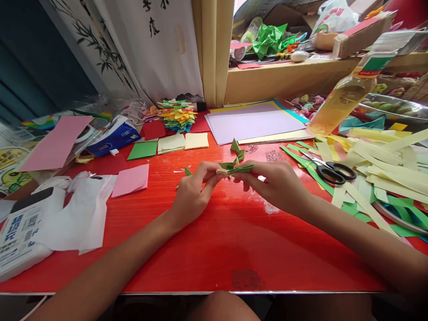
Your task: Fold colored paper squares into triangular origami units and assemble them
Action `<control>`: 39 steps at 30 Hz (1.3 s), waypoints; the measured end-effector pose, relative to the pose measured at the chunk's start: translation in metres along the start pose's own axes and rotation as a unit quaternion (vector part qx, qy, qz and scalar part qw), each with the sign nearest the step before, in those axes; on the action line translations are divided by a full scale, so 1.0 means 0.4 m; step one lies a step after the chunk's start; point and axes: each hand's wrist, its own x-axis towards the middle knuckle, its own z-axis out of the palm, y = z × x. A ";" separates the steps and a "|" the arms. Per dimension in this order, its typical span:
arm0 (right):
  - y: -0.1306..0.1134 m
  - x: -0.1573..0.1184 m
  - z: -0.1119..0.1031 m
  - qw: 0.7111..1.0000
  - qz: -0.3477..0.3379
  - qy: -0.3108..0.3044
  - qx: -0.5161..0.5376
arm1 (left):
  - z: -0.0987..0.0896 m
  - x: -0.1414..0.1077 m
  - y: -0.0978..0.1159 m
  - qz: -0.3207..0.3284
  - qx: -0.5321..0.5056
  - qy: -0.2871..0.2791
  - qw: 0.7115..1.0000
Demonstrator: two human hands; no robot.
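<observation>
Pinches folded green-and-cream paper point(243, 169) over red table point(200, 249) | grips one end with left hand point(194, 191), other with right hand point(279, 183), probably to steady creases | has scissors point(332, 166) among paper strips point(384, 167), seemingly for reach

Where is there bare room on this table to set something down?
The widest bare patch of red tabletop lies between the forearms, below the folded paper; a smaller one separates the small pink paper from the left hand. Scissors and paper strips crowd the right; stacked sheets cover part of the back.
</observation>
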 end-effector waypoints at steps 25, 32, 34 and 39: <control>0.030 0.001 0.024 0.906 0.148 -0.261 0.299 | -0.005 0.011 -0.010 -0.064 -0.092 -0.101 0.989; 0.033 0.002 0.018 0.910 0.126 -0.297 0.262 | 0.002 0.018 -0.009 -0.097 -0.147 -0.112 0.978; 0.036 0.009 0.013 0.936 0.112 -0.242 0.231 | 0.000 0.021 -0.009 -0.114 -0.169 -0.090 0.975; 0.083 0.029 0.003 0.990 0.117 0.055 0.063 | -0.008 0.029 -0.013 -0.142 -0.232 0.012 0.962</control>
